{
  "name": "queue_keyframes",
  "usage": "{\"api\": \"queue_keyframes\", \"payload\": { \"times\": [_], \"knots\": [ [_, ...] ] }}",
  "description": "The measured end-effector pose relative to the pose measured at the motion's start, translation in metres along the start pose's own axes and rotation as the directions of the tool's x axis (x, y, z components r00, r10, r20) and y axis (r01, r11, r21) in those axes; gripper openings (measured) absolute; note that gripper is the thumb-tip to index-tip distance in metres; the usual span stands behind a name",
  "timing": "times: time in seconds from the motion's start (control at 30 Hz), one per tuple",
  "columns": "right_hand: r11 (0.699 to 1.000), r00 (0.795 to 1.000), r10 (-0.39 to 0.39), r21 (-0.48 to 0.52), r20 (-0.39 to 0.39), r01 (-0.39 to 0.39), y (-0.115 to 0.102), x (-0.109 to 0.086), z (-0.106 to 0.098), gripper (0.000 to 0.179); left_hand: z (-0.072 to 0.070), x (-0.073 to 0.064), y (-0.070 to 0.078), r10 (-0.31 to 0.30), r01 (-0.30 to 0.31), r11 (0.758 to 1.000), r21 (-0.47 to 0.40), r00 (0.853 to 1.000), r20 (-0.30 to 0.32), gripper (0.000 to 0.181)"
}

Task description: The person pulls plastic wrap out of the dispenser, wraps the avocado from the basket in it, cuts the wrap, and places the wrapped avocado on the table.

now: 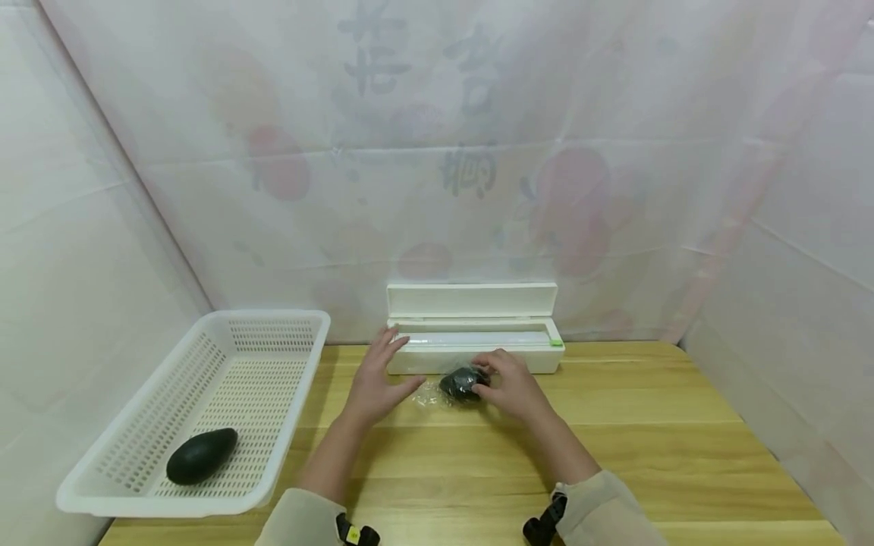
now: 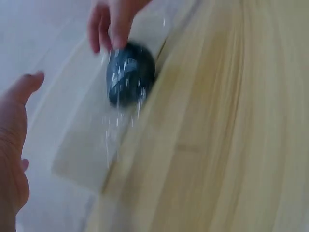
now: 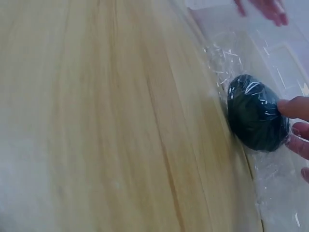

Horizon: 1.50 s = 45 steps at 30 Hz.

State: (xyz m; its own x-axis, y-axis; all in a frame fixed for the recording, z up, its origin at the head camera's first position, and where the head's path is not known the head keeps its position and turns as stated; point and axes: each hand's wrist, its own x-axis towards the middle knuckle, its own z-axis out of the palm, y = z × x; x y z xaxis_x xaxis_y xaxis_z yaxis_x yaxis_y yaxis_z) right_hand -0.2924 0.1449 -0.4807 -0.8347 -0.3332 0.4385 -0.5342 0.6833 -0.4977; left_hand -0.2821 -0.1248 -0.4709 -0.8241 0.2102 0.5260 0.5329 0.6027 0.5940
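My right hand [image 1: 510,387] pinches a dark green avocado [image 1: 459,384] between thumb and fingers, just in front of the wrap box. Clear plastic film [image 3: 227,60] clings around the avocado [image 3: 256,113], and a loose crumpled end sticks out to its left. To the left of that, my left hand [image 1: 375,383] is spread with nothing in it, its thumb near the loose film and its fingertips by the box's left end. The white wrap box [image 1: 471,360] has its lid raised, and a roll of film [image 1: 478,339] lies inside.
A white perforated basket [image 1: 287,455] stands at the left with another dark green avocado [image 1: 201,456] in it. A green tab [image 1: 556,343] sits at the box's right end. Behind the wooden table [image 1: 649,455] hangs a patterned curtain [image 1: 437,205].
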Motion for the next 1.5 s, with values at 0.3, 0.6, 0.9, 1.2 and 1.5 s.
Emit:
{"api": "queue_keyframes", "payload": {
  "times": [0.3, 0.6, 0.9, 1.2, 1.5],
  "knots": [
    [0.999, 0.999, 0.034, 0.021, 0.043, -0.035, -0.003, -0.012, -0.001, 0.038, 0.027, 0.010, 0.050, 0.242, -0.273, 0.931, 0.241, 0.958, 0.152, 0.051],
    [0.999, 0.998, -0.046, 0.008, -0.048, 0.047, -0.007, -0.023, 0.003, 0.024, 0.045, -0.001, 0.055, 0.070, -0.173, 0.942, 0.289, 0.940, 0.334, 0.038],
    [0.999, 0.998, 0.025, 0.036, -0.049, -0.023, -0.012, -0.031, 0.007, 0.023, 0.051, -0.015, 0.050, -0.013, -0.053, 0.979, 0.195, 0.947, 0.322, 0.021],
    [0.991, 0.995, 0.063, 0.120, -0.082, -0.053, -0.017, -0.040, 0.007, 0.012, 0.058, -0.020, 0.046, 0.026, -0.072, 0.981, 0.179, 0.969, 0.247, 0.030],
    [0.966, 0.979, 0.176, 0.209, -0.099, -0.152, -0.015, -0.039, 0.009, 0.026, 0.060, -0.021, 0.041, 0.055, -0.097, 0.972, 0.213, 0.980, 0.193, 0.022]
  ]
}}
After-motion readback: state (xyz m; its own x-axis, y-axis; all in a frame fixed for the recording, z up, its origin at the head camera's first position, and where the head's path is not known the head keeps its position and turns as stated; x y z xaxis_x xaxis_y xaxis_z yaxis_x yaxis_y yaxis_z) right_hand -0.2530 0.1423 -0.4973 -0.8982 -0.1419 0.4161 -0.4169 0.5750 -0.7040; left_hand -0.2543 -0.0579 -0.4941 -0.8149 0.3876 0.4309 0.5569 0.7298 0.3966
